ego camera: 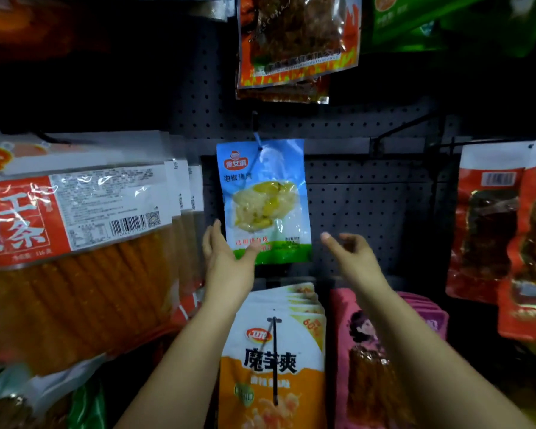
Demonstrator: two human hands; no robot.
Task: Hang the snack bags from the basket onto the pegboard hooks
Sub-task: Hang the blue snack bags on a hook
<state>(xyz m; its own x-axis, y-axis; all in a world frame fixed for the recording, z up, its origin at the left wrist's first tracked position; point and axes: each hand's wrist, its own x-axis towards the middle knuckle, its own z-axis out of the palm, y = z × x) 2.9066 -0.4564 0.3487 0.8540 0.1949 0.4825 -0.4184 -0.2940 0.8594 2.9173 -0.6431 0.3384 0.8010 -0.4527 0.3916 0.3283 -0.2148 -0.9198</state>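
Note:
A blue and white snack bag (265, 199) with pale yellow contents hangs on a hook (256, 131) of the dark pegboard (369, 199) at the centre. My left hand (226, 258) is open with straight fingers, its thumb and palm touching the bag's lower left corner. To the right of the bag, my right hand (350, 252) hovers with loosely curled fingers, holding nothing and apart from the bag. The basket is out of view.
Large orange stick-snack packs (75, 243) hang at the left. An orange flame-print bag (294, 41) hangs above, and red bags (502, 227) hang at the right. Below my arms hang white-and-orange bags (273, 351) and pink bags (365, 351). An empty hook (399, 128) juts out right of centre.

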